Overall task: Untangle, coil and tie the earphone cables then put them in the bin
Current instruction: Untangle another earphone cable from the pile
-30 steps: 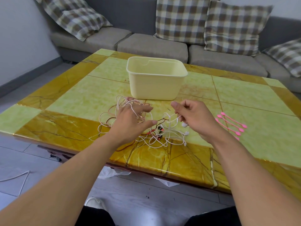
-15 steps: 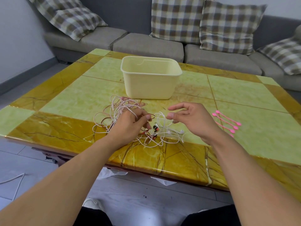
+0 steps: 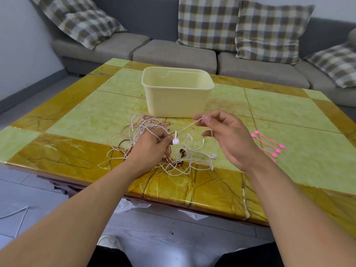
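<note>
Head view: the tangled earphone cables (image 3: 154, 143) lie on the table (image 3: 77, 116) in front of the yellow bin (image 3: 177, 101). The left hand (image 3: 152, 147), fingers curled, grips the bundle, apparently to anchor it. The right hand (image 3: 225, 132) pinches one white strand (image 3: 187, 127) between thumb and forefinger, drawn taut, likely to free it. Pink ties (image 3: 267, 143) wait just beside the right hand.

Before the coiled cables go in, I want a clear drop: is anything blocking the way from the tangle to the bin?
Nothing visible does. The cream bin stands open-topped just behind the earphone tangle on bare table. The pink ties lie off to the right.
</note>
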The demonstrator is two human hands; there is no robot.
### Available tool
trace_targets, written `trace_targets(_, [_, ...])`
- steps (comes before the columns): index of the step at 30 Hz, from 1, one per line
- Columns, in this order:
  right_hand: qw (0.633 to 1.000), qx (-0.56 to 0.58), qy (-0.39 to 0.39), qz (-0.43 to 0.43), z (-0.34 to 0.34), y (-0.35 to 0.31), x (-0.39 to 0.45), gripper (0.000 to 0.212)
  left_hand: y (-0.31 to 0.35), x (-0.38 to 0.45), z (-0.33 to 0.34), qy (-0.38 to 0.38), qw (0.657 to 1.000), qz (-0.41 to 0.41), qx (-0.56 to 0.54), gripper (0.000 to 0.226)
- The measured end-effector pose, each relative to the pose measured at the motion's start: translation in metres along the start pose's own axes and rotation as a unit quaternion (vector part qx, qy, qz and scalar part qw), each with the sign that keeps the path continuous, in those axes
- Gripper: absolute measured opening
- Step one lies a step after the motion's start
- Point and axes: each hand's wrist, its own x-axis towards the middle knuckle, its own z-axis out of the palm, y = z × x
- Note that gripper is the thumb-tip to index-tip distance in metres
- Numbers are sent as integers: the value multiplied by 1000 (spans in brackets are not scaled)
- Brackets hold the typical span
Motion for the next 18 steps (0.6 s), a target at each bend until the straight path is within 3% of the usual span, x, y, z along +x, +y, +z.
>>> trace_targets(3, [990,139,-14,29,7,-5,-2,11,0,1,0,-7,1000,-9,-16,25])
trace_targets(6, [987,142,30,75,10,-4,-2,15,-1,2,0,4,1000,-14,-14,23])
trace_targets(11, [981,-128,5,145,1,9,2,15,-5,3,-4,38,997,-41,-60,24])
trace_targets(15, [920,-358,-28,160,-1,14,1,37,-7,5,-6,54,989,-39,-131,26])
trace_targets(18, [887,-434,-63,144,5,16,-1,41,1,5,-8,92,979,-35,-180,23])
